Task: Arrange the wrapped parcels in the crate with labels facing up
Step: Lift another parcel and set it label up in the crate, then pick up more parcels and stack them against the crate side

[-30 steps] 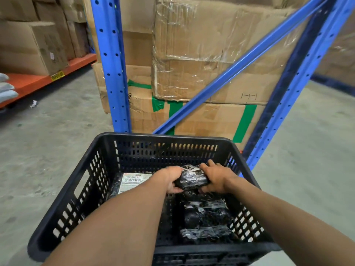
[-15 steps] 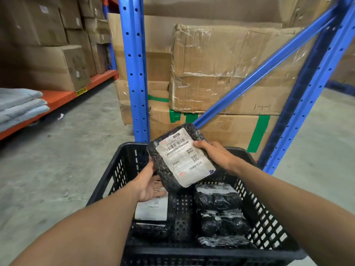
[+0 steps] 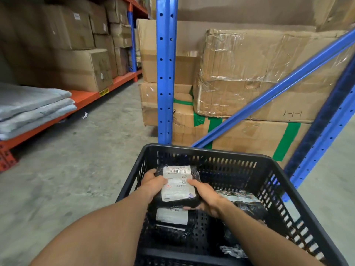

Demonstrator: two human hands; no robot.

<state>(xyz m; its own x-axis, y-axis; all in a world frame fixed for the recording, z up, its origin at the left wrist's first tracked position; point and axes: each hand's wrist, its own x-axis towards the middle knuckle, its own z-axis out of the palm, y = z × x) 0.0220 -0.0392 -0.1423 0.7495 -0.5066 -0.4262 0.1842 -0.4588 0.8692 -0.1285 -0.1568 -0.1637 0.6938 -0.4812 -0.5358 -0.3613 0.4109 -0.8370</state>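
Observation:
A black slatted crate (image 3: 211, 156) stands on the floor below me. Both hands hold one black-wrapped parcel (image 3: 177, 184) low in the crate's far left part, its white label facing up. My left hand (image 3: 153, 184) grips its left edge and my right hand (image 3: 204, 194) its right and near edge. Just nearer to me lies a second parcel (image 3: 172, 217), also label up. On the crate's right side lie more black parcels (image 3: 244, 206) with crumpled wrap, partly hidden by my right forearm; no flat label shows on them.
A blue rack upright (image 3: 166, 73) and diagonal brace (image 3: 269, 96) rise right behind the crate, with taped cardboard boxes (image 3: 259, 73) stacked behind them. An orange shelf (image 3: 84, 96) at left carries boxes and folded grey pads (image 3: 32, 106). Concrete floor surrounds the crate.
The parcel went from label-down on the right stack, was lifted and turned label up above the crate, and is now lowered into the far left part. The view shifted left.

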